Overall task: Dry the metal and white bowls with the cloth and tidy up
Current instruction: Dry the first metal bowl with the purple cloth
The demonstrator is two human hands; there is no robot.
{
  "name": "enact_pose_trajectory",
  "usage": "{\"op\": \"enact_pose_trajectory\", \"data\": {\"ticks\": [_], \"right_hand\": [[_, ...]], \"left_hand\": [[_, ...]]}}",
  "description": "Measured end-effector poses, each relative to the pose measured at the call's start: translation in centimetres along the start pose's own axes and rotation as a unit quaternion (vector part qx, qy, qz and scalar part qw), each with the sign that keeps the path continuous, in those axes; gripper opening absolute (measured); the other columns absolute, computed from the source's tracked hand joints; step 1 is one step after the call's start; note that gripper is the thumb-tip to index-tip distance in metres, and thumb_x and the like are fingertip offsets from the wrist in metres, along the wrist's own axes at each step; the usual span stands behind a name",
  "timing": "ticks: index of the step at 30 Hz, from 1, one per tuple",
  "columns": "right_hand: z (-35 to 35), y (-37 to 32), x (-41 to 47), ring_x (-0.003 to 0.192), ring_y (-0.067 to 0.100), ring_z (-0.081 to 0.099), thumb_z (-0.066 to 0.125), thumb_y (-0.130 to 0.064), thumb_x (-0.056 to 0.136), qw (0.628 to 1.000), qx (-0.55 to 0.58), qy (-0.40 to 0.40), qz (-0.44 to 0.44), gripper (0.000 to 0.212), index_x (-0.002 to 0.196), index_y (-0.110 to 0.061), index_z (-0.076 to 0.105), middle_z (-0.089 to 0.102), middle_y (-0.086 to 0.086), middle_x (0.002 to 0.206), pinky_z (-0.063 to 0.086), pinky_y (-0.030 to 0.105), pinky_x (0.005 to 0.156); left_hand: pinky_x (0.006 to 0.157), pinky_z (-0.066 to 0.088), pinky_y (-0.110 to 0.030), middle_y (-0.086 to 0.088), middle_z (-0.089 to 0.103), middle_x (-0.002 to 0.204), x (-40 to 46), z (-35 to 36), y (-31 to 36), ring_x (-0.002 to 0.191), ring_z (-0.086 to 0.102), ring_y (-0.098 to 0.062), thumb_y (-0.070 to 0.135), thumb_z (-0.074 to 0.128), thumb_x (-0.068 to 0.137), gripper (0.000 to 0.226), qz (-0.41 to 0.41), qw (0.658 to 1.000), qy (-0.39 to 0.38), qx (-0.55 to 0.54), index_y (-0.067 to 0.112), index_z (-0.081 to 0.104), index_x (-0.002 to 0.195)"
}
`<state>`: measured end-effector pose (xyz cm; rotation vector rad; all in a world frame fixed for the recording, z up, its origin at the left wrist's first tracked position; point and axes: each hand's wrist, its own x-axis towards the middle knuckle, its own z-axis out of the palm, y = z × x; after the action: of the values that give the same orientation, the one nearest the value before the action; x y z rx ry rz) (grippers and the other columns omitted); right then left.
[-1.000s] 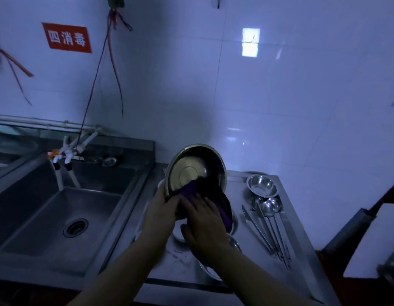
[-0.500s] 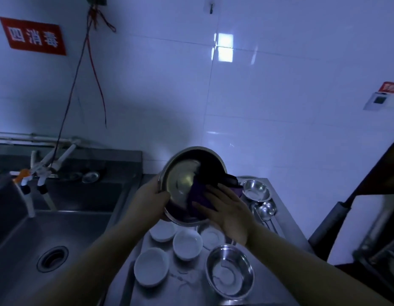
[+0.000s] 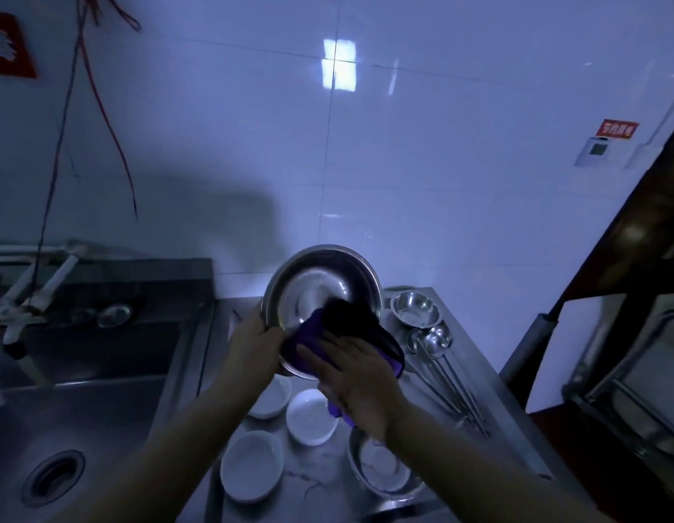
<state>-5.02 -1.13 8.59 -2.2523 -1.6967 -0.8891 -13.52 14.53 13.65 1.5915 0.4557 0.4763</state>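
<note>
Steel large metal bowl is held up off the worktop, tilted so its inside faces the camera. Left hand grips the bowl's lower-left rim, fingers curled round the edge. Right hand lies flat on the purple cloth, fingers fairly straight and spread, pressing the cloth against the bowl's lower inside and rim; part of the cloth hangs down under the palm. Below the left grip, on the worktop, three white bowls sit close together, open side up, one partly hidden by the held bowl. Below the right grip, under the wrist, a second metal bowl stands upright, partly covered by the forearm. Right of the right grip, a small metal bowl sits near the wall, with long-handled metal ladles lying just beside it, handles running toward the camera. Left of the left grip, well apart, is the steel sink with its drain. Light is dim, fine detail unclear.
</note>
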Motion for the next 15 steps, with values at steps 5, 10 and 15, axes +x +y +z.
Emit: {"op": "enact_pose_trajectory", "data": {"ticks": [5, 10, 15], "right_hand": [[-2.1, 4.8, -1.0, 0.082, 0.024, 0.065, 0.056, -0.012, 0.084, 0.983, -0.074, 0.026, -0.164, 0.036, 0.116, -0.023, 0.067, 0.07, 0.003, 0.092, 0.05, 0.032, 0.081], [-2.1, 3.3, 1.5, 0.056, 0.022, 0.056, 0.054, -0.007, 0.09, 0.982, -0.09, 0.148, -0.073, 0.027, 0.103, -0.02, 0.074, 0.065, 0.002, 0.069, 0.047, 0.029, 0.058], [-0.8, 1.3, 1.7, 0.061, 0.023, 0.058, 0.054, -0.01, 0.091, 0.982, -0.057, 0.178, -0.005, 0.027, 0.114, -0.016, 0.069, 0.065, 0.005, 0.071, 0.046, 0.031, 0.058]], "left_hand": [[0.038, 0.046, -0.023, -0.005, 0.068, 0.055, 2.1, -2.0, 2.4, 0.045, 0.064, -0.019, 0.014, 0.058, 0.056, 0.023, -0.028, 0.991, -0.087, 0.098, 0.03, 0.07, 0.068], [0.049, 0.048, -0.015, 0.004, 0.07, 0.078, 0.9, 0.4, 2.3, 0.068, 0.066, -0.008, 0.007, 0.061, 0.08, 0.028, 0.042, 0.998, 0.016, 0.041, 0.03, 0.064, 0.095], [0.053, 0.053, -0.023, -0.016, 0.068, 0.088, -1.6, 3.6, 0.6, 0.071, 0.069, -0.023, 0.006, 0.05, 0.091, 0.018, 0.008, 0.998, 0.034, -0.057, 0.008, 0.057, 0.108]]}}
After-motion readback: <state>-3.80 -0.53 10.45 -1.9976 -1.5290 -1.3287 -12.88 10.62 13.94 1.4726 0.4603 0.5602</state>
